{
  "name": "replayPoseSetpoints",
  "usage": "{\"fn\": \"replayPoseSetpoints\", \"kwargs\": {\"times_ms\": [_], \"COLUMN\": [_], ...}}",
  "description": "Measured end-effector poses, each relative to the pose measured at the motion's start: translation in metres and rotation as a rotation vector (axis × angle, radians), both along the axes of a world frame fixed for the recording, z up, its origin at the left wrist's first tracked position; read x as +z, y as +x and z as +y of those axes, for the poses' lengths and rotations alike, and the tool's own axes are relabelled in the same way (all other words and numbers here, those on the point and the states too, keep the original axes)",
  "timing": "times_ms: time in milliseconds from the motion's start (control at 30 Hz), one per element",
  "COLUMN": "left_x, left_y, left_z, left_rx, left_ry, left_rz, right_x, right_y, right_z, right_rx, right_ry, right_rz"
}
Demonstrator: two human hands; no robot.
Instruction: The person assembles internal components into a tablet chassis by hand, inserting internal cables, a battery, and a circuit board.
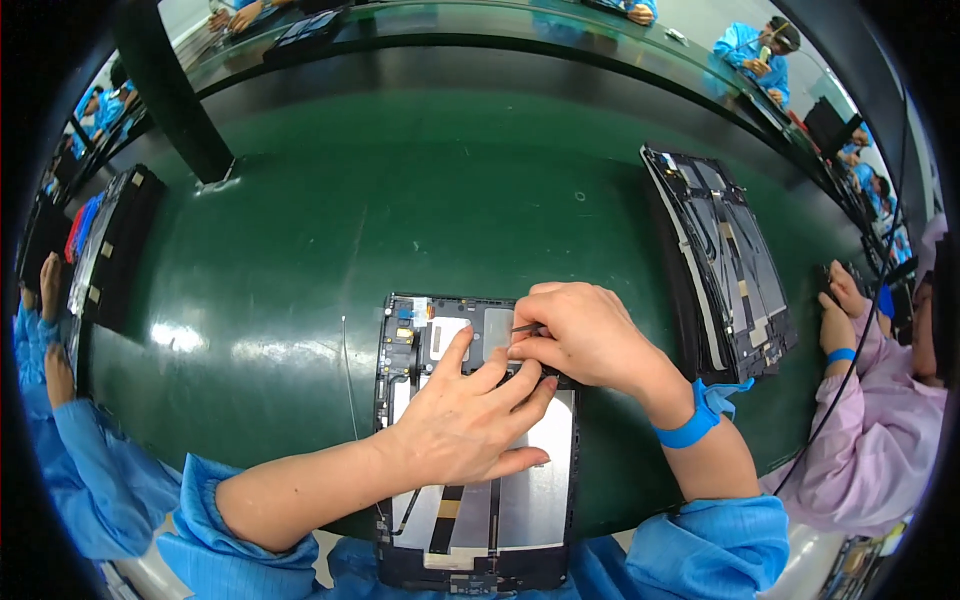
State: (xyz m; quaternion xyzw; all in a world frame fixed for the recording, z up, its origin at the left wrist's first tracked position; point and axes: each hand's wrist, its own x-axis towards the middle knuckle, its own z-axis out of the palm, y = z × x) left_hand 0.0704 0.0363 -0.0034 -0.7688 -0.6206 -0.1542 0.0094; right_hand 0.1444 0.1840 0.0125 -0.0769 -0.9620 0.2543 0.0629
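An opened tablet (535, 510) lies in front of me at the table's near edge, its inner side up, showing a silver plate, black frame and ribbon cables. My left hand (465, 415) rests across its upper half with the fingers spread and holds nothing. At the tablet's top right, my right hand (590, 340) is closed in a pinch on a thin dark tool (527, 328), whose tip points left over a grey panel; the fingers hide most of it. A blue band (695, 425) circles my right wrist. Beside the tablet's left edge runs a thin wire (348, 370).
On the right stands a stack of opened tablets (740, 260). Another stack (115, 250) is at the far left, near a dark post (180, 100). People work on both sides, one in a pink sleeve (850, 430). A raised glass shelf (450, 30) crosses the back.
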Motion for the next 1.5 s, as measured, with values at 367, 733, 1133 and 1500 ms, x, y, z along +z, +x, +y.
{"fn": "replayPoseSetpoints", "kwargs": {"times_ms": [367, 733, 1133, 1500], "left_x": [-0.003, -0.003, -0.004, -0.004], "left_y": [0.000, -0.005, -0.002, -0.003], "left_z": [-0.001, 0.002, 0.001, 0.002], "left_rx": [0.014, 0.028, 0.035, 0.033], "left_ry": [-0.047, -0.030, -0.016, -0.037], "left_rz": [-0.056, -0.084, -0.089, -0.086], "right_x": [0.008, -0.005, -0.012, -0.008], "right_y": [0.043, 0.065, 0.066, 0.063], "right_z": [-0.004, -0.013, -0.015, -0.025], "right_rx": [-0.269, -0.090, -0.110, -0.248], "right_ry": [0.029, 0.218, 0.180, 0.129], "right_rz": [-0.064, 0.171, 0.246, 0.162]}}
